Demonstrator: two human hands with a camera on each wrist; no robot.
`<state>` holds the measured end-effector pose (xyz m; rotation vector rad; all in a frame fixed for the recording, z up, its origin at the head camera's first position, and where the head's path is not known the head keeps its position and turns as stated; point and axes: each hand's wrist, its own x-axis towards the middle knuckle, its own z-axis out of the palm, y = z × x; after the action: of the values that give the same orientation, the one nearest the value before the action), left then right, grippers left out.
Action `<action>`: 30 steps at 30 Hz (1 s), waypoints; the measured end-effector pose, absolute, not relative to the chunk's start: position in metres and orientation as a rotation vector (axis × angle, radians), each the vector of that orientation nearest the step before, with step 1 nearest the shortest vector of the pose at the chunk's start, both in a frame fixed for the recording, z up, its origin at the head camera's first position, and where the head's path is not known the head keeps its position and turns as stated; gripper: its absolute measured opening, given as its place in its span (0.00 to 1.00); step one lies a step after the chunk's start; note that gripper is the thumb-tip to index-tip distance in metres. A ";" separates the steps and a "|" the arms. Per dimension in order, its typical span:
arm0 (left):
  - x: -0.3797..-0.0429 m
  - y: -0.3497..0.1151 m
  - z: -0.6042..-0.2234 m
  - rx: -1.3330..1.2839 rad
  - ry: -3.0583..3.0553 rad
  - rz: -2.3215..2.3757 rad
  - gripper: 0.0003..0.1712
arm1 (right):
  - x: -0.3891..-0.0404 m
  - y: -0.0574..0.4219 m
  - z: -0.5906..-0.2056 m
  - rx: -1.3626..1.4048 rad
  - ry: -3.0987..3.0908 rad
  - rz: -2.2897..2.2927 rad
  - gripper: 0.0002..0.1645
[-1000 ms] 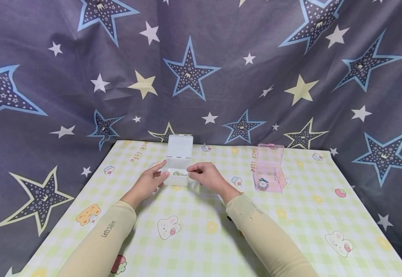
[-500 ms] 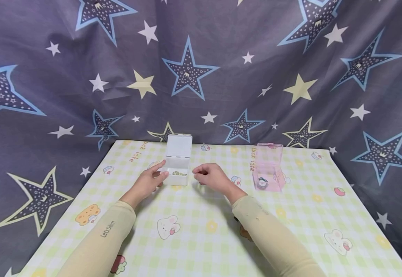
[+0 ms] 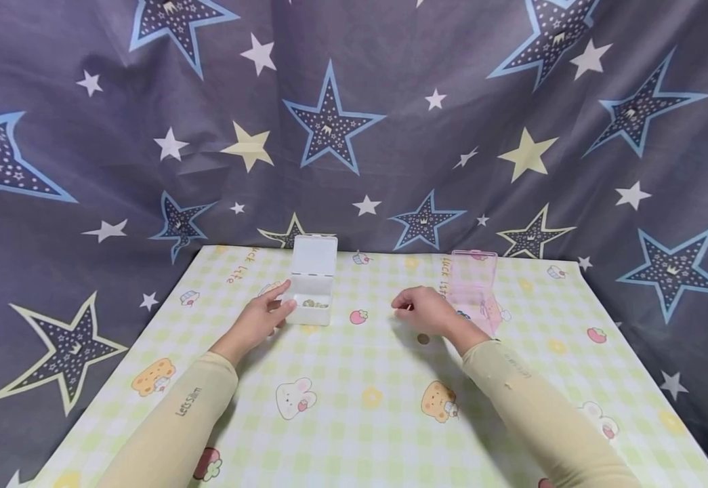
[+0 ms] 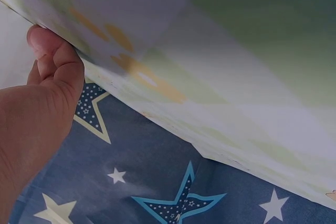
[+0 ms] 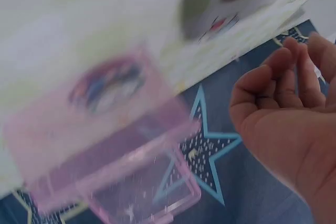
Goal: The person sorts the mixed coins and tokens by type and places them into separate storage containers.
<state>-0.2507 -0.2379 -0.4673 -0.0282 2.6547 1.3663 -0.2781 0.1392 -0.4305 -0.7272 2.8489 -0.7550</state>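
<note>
In the head view a small white box (image 3: 308, 315) stands with its lid raised, several small yellowish-green pieces (image 3: 314, 303) lying inside. My left hand (image 3: 260, 318) holds the box at its left side, thumb at the front rim. In the left wrist view the curled fingers (image 4: 55, 59) meet the box's pale wall at the left edge. My right hand (image 3: 423, 310) is over the table between the white box and a clear pink box (image 3: 480, 308). Its fingers (image 5: 281, 64) are loosely bent with nothing visible in them. A small brown, coin-like disc (image 3: 423, 339) lies below it.
The pink box has its lid up and holds a round, dark-patterned piece (image 5: 107, 85), largely hidden by my right hand in the head view. A checked tablecloth (image 3: 366, 434) with printed animals covers the table. A star-patterned curtain (image 3: 354, 135) hangs behind the table's far edge.
My right hand has left the white box's right side and moved right toward the pink box, uncovering the brown disc. My left hand and the white box have stayed in place.
</note>
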 end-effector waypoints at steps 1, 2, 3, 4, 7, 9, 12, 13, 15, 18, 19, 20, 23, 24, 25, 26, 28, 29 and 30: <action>-0.251 -0.238 -0.467 -0.031 2.655 1.365 0.40 | -0.278 0.143 -0.429 -0.757 2.865 -0.691 0.12; -0.250 -0.238 -0.467 -0.033 2.654 1.366 0.39 | -0.278 0.146 -0.427 -0.779 2.880 -0.631 0.12; -0.250 -0.239 -0.467 -0.035 2.654 1.368 0.39 | -0.278 0.149 -0.426 -0.806 2.894 -0.570 0.13; -0.250 -0.239 -0.467 -0.034 2.653 1.370 0.39 | -0.278 0.152 -0.426 -0.826 2.904 -0.517 0.13; -0.250 -0.239 -0.468 -0.034 2.648 1.373 0.39 | -0.277 0.158 -0.425 -0.854 2.912 -0.398 0.15; -0.251 -0.239 -0.468 -0.030 2.647 1.375 0.39 | -0.276 0.161 -0.426 -0.859 2.922 -0.323 0.15; -0.251 -0.240 -0.469 -0.031 2.644 1.374 0.40 | -0.275 0.163 -0.428 -0.855 2.937 -0.214 0.13; -0.252 -0.240 -0.470 -0.032 2.645 1.372 0.40 | -0.275 0.164 -0.429 -0.850 2.939 -0.184 0.13; -0.252 -0.240 -0.469 -0.035 2.643 1.370 0.40 | -0.275 0.163 -0.431 -0.831 2.935 -0.126 0.12; -0.252 -0.240 -0.469 -0.050 2.637 1.362 0.40 | -0.277 0.162 -0.435 -0.811 2.931 -0.050 0.11; -0.253 -0.239 -0.469 -0.060 2.635 1.361 0.39 | -0.277 0.162 -0.436 -0.805 2.927 -0.028 0.11; -0.253 -0.239 -0.469 -0.061 2.636 1.359 0.39 | -0.278 0.162 -0.438 -0.798 2.927 -0.009 0.11; -0.253 -0.239 -0.470 -0.072 2.637 1.363 0.40 | -0.280 0.160 -0.440 -0.791 2.934 0.035 0.12; -0.253 -0.239 -0.470 -0.071 2.640 1.365 0.40 | -0.281 0.160 -0.441 -0.786 2.932 0.039 0.12; -0.253 -0.239 -0.469 -0.070 2.642 1.366 0.40 | -0.281 0.159 -0.440 -0.780 2.931 0.040 0.12; -0.252 -0.239 -0.469 -0.066 2.644 1.369 0.40 | -0.281 0.159 -0.440 -0.781 2.931 0.038 0.13; -0.252 -0.239 -0.469 -0.068 2.642 1.376 0.39 | -0.281 0.158 -0.440 -0.785 2.920 0.025 0.14; -0.252 -0.238 -0.469 -0.073 2.642 1.379 0.39 | -0.280 0.158 -0.440 -0.786 2.912 0.009 0.14; -0.252 -0.238 -0.469 -0.069 2.643 1.376 0.39 | -0.280 0.158 -0.439 -0.790 2.901 -0.008 0.15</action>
<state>-0.2515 -0.2382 -0.4692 -0.0692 2.6433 1.3759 -0.2802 0.1577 -0.4395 -0.7896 2.9011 -0.0080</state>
